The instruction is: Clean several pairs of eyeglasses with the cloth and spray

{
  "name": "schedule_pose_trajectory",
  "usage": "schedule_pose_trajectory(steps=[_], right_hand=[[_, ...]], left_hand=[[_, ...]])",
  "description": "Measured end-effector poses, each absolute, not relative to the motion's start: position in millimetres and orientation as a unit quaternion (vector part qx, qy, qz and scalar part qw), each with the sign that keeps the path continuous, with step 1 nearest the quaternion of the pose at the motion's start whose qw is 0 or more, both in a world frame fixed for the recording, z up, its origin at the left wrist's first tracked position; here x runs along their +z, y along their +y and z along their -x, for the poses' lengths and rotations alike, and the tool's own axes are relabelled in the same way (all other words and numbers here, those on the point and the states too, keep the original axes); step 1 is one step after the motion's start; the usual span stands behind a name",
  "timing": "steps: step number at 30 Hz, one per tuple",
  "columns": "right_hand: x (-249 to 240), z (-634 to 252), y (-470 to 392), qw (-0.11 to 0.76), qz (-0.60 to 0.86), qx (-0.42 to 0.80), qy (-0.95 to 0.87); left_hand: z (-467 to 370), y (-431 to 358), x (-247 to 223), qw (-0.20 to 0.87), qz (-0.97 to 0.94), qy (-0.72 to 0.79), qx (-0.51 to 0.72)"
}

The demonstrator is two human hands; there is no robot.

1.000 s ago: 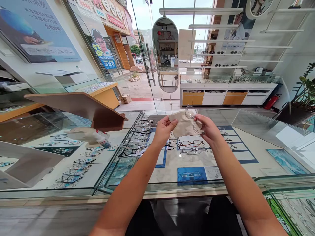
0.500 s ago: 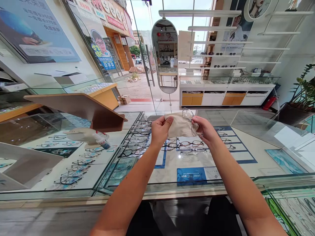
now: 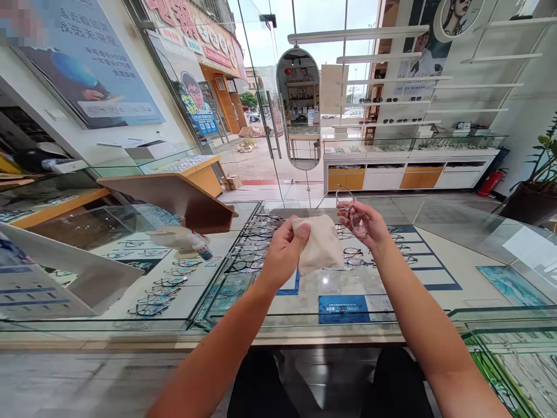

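Above the clear glass display counter (image 3: 348,334), the left hand (image 3: 285,249) pinches a cream cloth pouch (image 3: 321,245); the right hand (image 3: 364,223) grips round clear-lensed glasses (image 3: 359,223), open space below both.

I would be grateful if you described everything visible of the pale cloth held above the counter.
The cloth is cream or off-white, plain, and looks like soft, thin fabric. It is slightly rumpled, roughly square, with what looks like a finely jagged top edge. The left hand pinches its upper left corner, thumb in front, and the rest hangs down loosely. It is above the glass display counter, covering part of the view of the frames beneath. The right hand, holding round glasses, is beside it.
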State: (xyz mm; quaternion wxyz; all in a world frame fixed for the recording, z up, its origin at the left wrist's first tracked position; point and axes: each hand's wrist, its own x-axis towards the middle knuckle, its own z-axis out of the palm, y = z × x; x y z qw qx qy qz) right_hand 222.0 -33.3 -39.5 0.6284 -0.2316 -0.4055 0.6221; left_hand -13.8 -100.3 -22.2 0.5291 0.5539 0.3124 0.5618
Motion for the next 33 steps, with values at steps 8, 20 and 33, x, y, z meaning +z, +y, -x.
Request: schedule_pose_trajectory(steps=[8,20,33], right_hand=[[-40,-233,-27,0.654,0.209,0.624,-0.374],[-35,-228,-35,0.654,0.183,0.615,-0.401],[-35,-212,-40,0.683,0.250,0.477,-0.493]], left_hand=[[11,-118,-70,0.606,-0.613,0.363,0.354],[36,-112,-95,0.104,-0.789,0.603,0.047],[12,-55,63,-0.014,-0.840,0.484,0.246]])
